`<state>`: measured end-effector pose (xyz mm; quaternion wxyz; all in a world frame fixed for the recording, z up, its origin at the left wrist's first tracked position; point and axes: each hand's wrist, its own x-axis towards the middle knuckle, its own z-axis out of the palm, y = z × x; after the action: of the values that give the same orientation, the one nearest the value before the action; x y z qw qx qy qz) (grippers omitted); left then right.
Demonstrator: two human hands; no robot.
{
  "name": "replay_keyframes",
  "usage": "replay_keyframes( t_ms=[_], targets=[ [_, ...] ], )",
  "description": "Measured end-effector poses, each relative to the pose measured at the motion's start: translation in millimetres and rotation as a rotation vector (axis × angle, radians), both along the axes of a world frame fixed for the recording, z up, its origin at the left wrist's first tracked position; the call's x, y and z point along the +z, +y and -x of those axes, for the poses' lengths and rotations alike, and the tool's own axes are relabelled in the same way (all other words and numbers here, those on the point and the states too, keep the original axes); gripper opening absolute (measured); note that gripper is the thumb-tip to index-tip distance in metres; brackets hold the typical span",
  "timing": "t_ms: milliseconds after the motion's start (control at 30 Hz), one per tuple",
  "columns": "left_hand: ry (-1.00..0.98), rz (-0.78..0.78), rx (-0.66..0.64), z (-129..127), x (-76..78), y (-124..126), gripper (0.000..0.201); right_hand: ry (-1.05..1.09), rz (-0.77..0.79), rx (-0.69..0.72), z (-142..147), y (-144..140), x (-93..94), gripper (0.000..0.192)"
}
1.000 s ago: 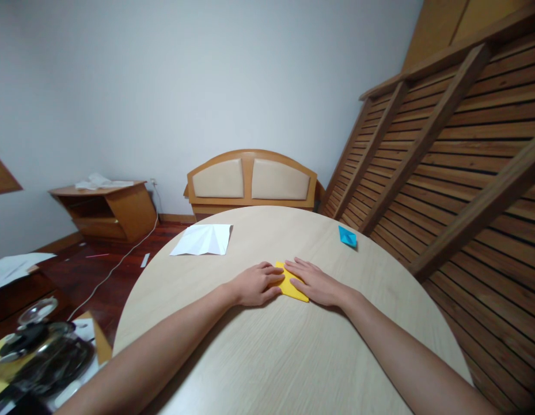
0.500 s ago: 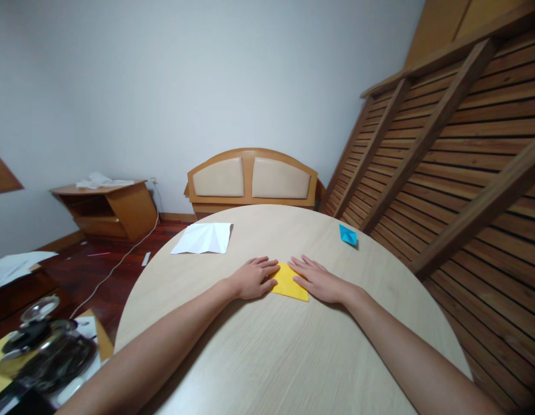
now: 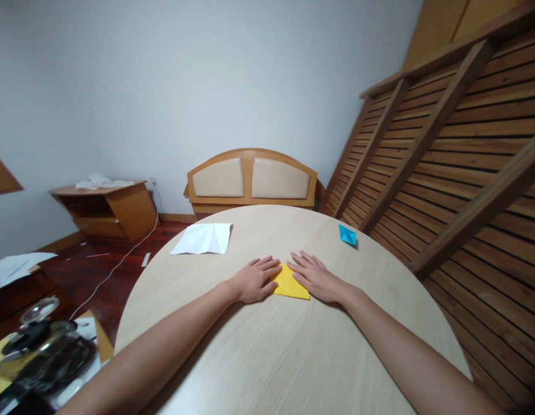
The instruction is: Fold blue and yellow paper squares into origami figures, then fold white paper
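A folded piece of yellow paper [image 3: 289, 285] lies flat on the round wooden table [image 3: 267, 351], between my two hands. My left hand [image 3: 257, 280] rests on its left side, fingers stretched out and lying flat. On the right side, my right hand [image 3: 314, 276] lies with its fingers spread over the paper's upper right edge. The fingers cover parts of the paper's left and right edges, so its full outline is hidden.
A creased white sheet [image 3: 202, 238] lies at the table's far left. Toward the far right sits a small folded blue paper [image 3: 348, 236]. Wooden slatted panels [image 3: 444, 144] lean along the right side. A glass teapot [image 3: 55, 354] stands at lower left.
The yellow paper has turned slightly between my hands, its lower right corner shifting a little right. The fingers of my right hand have spread and moved slightly away from me.
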<state>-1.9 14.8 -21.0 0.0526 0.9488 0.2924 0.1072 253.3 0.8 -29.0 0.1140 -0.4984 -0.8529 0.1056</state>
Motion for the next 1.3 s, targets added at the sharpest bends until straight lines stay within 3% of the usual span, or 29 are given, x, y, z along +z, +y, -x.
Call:
replay_keyframes(
  t_ms=[133, 333, 900, 1067, 1200, 1300],
  targets=[
    [0.028, 0.025, -0.039, 0, 2.5, 1, 0.055, -0.028, 0.072, -0.008, 6, -5, 4.7, 0.062],
    [0.07, 0.01, 0.012, 0, 2.4, 1, 0.059, -0.104, 0.159, -0.116, -3, -7, 15.7, 0.07],
    [0.113, -0.08, 0.116, 5, 0.1, 6, 0.06, -0.117, 0.102, -0.127, -10, -4, 10.4, 0.074],
    [0.075, -0.1, 0.038, 5, 0.9, 4, 0.057, -0.06, 0.033, -0.049, -6, -5, 11.7, 0.069],
    [0.068, -0.071, -0.084, 3, 4.6, 2, 0.054, -0.051, 0.054, -0.015, -2, -5, 10.0, 0.068],
    [0.067, -0.048, -0.102, 2, 6.2, 1, 0.057, -0.055, 0.059, -0.014, -3, -5, 8.8, 0.069]
  ],
)
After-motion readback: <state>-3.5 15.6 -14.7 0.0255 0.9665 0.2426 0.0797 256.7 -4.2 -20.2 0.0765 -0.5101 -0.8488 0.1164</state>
